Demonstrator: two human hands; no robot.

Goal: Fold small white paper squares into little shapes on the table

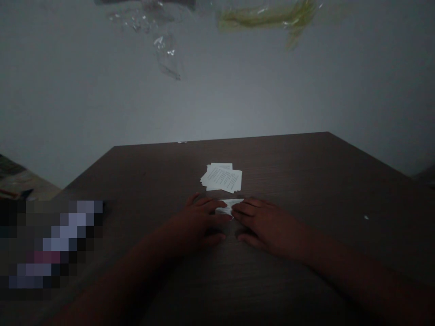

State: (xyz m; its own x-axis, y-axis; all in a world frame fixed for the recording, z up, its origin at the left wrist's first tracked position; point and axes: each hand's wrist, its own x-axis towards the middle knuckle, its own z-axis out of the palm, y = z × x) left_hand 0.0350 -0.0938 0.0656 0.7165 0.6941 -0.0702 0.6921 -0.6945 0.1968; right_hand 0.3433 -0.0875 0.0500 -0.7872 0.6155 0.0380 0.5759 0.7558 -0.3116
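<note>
Both hands rest on a dark wooden table (306,172), meeting over a small white slip of paper (229,204). My left hand (200,222) lies with fingers stretched flat, its fingertips on the slip's left end. My right hand (261,222) lies flat too, fingers pointing left and pressing the slip's right end. Most of the slip is hidden under the fingers. Just beyond it sits a small loose pile of white printed paper slips (222,177), untouched.
A pale wall stands behind the table's far edge, with clear plastic wrap (166,50) and a yellowish plastic bag (268,16) hanging at the top. A tiny white scrap (366,218) lies at the right. A blurred-out patch (50,244) covers the left.
</note>
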